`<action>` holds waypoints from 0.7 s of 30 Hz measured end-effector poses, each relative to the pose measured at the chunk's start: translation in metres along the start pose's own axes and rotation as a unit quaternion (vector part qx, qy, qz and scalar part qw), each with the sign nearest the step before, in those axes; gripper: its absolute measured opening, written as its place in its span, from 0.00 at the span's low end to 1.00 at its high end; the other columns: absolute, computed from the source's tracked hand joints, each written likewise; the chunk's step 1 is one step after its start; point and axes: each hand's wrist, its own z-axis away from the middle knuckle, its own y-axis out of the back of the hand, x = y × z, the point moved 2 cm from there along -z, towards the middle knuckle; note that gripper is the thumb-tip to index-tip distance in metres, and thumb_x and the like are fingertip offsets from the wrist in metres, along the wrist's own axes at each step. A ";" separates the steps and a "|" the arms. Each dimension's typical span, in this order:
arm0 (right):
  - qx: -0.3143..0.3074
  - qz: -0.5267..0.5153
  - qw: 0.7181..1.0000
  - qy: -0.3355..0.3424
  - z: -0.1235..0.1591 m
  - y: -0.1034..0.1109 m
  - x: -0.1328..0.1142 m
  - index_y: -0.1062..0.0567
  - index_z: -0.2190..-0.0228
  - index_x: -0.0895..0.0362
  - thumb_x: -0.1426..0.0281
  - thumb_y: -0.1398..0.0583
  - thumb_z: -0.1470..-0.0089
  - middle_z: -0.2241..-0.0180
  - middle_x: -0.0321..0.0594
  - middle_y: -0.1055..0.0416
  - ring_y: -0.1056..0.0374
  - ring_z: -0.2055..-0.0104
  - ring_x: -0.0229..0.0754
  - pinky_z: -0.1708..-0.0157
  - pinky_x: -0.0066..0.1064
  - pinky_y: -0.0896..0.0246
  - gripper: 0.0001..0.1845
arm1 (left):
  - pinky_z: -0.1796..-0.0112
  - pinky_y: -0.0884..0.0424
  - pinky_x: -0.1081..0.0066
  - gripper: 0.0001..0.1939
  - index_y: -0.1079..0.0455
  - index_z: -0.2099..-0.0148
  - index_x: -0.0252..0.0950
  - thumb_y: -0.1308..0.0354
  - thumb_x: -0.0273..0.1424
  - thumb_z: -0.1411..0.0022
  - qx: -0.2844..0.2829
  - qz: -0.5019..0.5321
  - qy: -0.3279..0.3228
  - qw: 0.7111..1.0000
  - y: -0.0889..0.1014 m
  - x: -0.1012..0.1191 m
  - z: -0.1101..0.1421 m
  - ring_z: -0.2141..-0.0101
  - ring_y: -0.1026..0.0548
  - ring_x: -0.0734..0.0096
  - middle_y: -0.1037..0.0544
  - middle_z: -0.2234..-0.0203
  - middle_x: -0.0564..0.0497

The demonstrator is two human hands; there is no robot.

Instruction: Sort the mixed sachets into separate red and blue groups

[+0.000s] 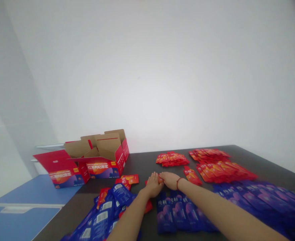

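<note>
My left hand (pixel 154 185) and my right hand (pixel 170 180) meet at the middle of the dark table. Between their fingers shows a bit of a red pouch (pixel 160 179), which both appear to grip; most of it is hidden by the hands. Just below my right hand lies a row of overlapping blue pouches (pixel 165 214), and the right forearm passes over it. Left of my left forearm is a loose heap of blue pouches (pixel 103 214) with some red pouches (pixel 127 179) mixed in. A single red pouch (pixel 192 175) lies right of my right hand.
Open red cartons (pixel 103 169) stand at the back left. Fanned red pouches lie in a small pile (pixel 172 158), a back right pile (pixel 209 154) and a larger pile (pixel 222 170). More blue pouches (pixel 258 202) spread along the right. A white wall (pixel 162 83) rises behind.
</note>
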 end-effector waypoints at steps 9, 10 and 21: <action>-0.027 0.024 0.999 -0.022 0.014 -0.007 0.012 0.45 0.41 0.72 0.69 0.47 0.45 0.39 0.60 0.51 0.54 0.37 0.51 0.40 0.39 0.57 0.33 | 0.41 0.58 0.51 0.46 0.58 0.35 0.20 0.61 0.53 0.42 -0.045 -0.033 0.031 0.998 0.018 -0.014 0.024 0.37 0.59 0.49 0.58 0.36 0.32; -0.030 0.028 0.999 -0.025 0.015 -0.007 0.014 0.46 0.41 0.73 0.69 0.48 0.45 0.39 0.61 0.51 0.54 0.37 0.51 0.40 0.39 0.57 0.33 | 0.41 0.58 0.51 0.46 0.59 0.35 0.19 0.62 0.53 0.42 -0.041 -0.035 0.029 0.998 0.018 -0.007 0.021 0.37 0.60 0.48 0.59 0.36 0.32; 0.006 0.043 0.998 -0.038 0.013 0.001 0.012 0.29 0.51 0.65 0.73 0.47 0.48 0.49 0.57 0.32 0.37 0.46 0.53 0.49 0.40 0.44 0.22 | 0.40 0.55 0.62 0.35 0.53 0.35 0.29 0.53 0.41 0.40 -0.031 -0.034 -0.065 0.997 0.014 0.019 0.021 0.37 0.53 0.61 0.51 0.36 0.41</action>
